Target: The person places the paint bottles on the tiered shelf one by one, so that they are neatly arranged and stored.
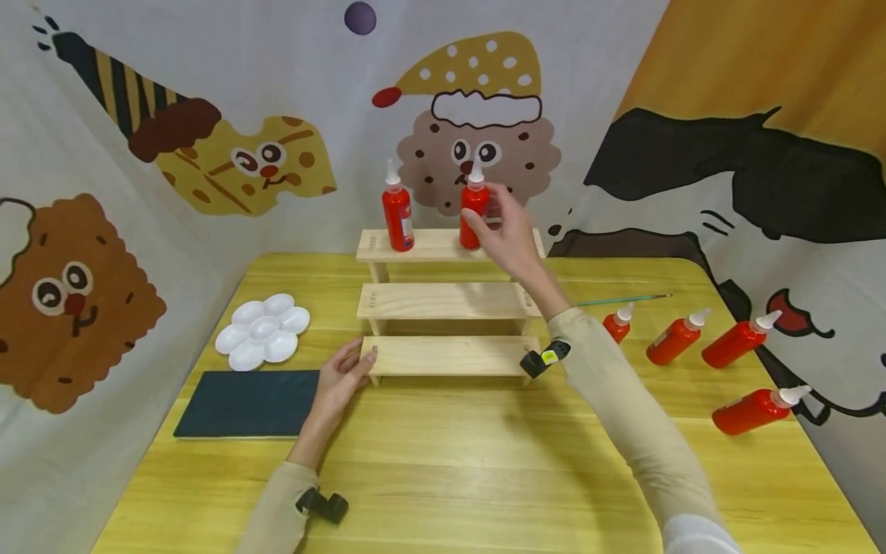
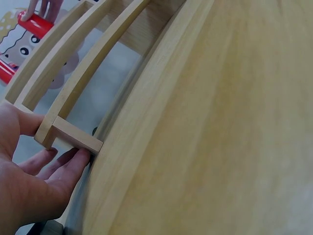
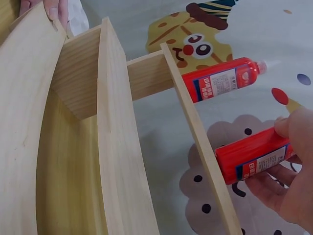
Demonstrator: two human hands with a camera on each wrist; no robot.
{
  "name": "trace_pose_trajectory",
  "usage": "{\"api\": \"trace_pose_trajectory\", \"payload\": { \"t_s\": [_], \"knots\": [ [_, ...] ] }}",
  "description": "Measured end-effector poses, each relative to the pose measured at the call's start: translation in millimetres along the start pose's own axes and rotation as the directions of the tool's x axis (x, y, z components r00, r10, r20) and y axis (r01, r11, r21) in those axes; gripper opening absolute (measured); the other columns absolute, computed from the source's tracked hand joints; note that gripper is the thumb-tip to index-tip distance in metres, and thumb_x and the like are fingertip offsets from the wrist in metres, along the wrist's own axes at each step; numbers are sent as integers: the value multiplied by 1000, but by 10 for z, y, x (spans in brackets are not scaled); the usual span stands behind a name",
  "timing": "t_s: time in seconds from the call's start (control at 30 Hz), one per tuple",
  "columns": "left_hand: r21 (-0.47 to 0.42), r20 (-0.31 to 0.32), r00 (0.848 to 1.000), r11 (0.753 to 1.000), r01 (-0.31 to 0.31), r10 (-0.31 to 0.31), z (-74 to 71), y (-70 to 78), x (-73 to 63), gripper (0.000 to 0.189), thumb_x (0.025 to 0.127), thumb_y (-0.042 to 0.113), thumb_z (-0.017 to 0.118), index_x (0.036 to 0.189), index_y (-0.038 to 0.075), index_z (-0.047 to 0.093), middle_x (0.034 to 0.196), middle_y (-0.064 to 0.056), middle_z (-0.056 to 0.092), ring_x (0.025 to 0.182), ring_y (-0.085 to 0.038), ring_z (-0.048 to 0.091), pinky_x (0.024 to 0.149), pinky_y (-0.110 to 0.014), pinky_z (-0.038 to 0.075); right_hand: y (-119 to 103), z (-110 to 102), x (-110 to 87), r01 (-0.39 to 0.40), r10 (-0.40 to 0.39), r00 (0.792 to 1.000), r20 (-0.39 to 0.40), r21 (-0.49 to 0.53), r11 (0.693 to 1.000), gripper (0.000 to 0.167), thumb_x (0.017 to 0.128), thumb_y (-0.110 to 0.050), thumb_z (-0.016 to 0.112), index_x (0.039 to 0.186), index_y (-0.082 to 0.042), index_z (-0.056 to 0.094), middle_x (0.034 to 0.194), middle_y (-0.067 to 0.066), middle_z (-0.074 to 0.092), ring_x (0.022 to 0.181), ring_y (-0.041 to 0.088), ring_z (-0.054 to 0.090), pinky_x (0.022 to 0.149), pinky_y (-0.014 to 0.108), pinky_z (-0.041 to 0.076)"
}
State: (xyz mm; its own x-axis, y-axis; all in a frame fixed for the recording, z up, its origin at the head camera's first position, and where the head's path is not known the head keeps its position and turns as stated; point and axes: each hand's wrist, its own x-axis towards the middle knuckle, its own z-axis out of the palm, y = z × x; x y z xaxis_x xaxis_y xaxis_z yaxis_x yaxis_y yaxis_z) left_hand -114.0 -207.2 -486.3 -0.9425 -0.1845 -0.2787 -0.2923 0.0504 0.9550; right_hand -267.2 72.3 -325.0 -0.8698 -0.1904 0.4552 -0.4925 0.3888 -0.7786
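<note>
My right hand (image 1: 508, 235) grips a red paint bottle (image 1: 474, 201) with a white nozzle, upright at the top step of a three-tier wooden rack (image 1: 450, 358). In the right wrist view the base of this bottle (image 3: 252, 155) is right at the top board's surface. A second red bottle (image 1: 398, 219) stands on the same step, to the left. At the rack's lower left corner, my left hand (image 1: 339, 378) holds the end of the bottom step. The left wrist view shows the thumb on top and the fingers (image 2: 73, 169) under that end, by the leg.
Several more red bottles (image 1: 751, 412) stand on the table's right side, near a thin teal paintbrush (image 1: 626, 299). To the left lie a white flower-shaped palette (image 1: 263, 329) and a dark rectangular board (image 1: 245, 404). A cartoon-printed cloth (image 1: 277, 46) hangs behind the table.
</note>
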Motion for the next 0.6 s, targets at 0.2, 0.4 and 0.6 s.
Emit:
{"api": "trace_pose_trajectory", "payload": {
  "t_s": [0.2,0.4,0.6],
  "knots": [
    [0,-2,1000,1000,2,-2,9,26,-27,60,99,26,69,152,10,46,144,-26,55,106,-11,65,82,-22,55,-4,74,67,-3,4,1000,18,-23,1000,47,98,-23,69,138,-5,52,123,16,67,108,28,64,92,42,58],
    [-3,-6,1000,1000,12,-12,8,16,-10,59,99,26,69,152,13,47,144,-23,56,102,-8,66,80,-20,55,-52,101,113,-1,5,999,53,-75,997,47,98,-24,69,137,-3,51,120,17,68,105,28,66,92,40,58],
    [-12,-7,1000,1000,8,-8,7,5,1,59,99,24,68,152,13,46,146,-23,55,108,-13,66,80,-20,55,-122,35,96,-38,50,992,113,-105,994,50,98,-26,69,138,-4,47,126,15,64,110,27,64,97,38,55]
  ]
}}
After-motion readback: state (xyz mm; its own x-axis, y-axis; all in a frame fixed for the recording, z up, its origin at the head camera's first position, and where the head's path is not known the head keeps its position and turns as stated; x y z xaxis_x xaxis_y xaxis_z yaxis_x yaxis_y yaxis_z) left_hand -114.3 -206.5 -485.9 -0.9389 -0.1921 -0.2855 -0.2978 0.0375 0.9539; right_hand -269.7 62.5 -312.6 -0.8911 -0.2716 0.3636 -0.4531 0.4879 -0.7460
